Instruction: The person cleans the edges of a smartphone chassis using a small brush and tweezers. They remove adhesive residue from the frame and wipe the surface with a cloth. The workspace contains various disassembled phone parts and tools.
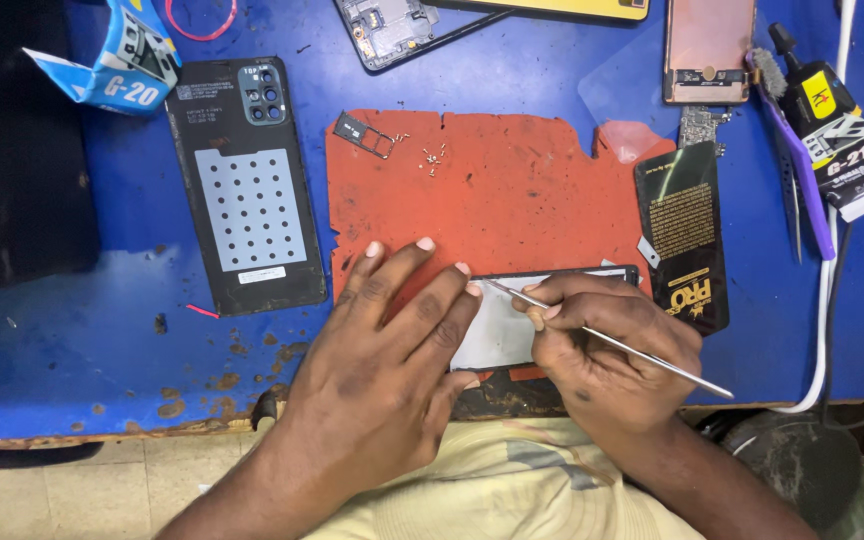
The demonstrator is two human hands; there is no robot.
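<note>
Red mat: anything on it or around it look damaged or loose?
Yes. The red mat has ragged, torn edges, and tiny screws lie loose near its top edge beside a SIM tray. The blue bench is chipped and rust-stained along its front.

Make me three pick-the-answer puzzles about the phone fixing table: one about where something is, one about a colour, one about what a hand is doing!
1. Where does the phone back cover lie?
A. left of the mat
B. on the mat
C. under the right hand

2. What colour is the mat?
A. green
B. red-orange
C. white

3. What is the right hand doing?
A. resting empty
B. holding a thin metal tool
C. holding the glue tube

Answers:
1 A, the dark cover rests on the blue table beside the mat's left edge.
2 B, the mat is red-orange all over.
3 B, its fingers pinch the thin metal tool, whose tip meets the phone frame near the left hand.
</note>
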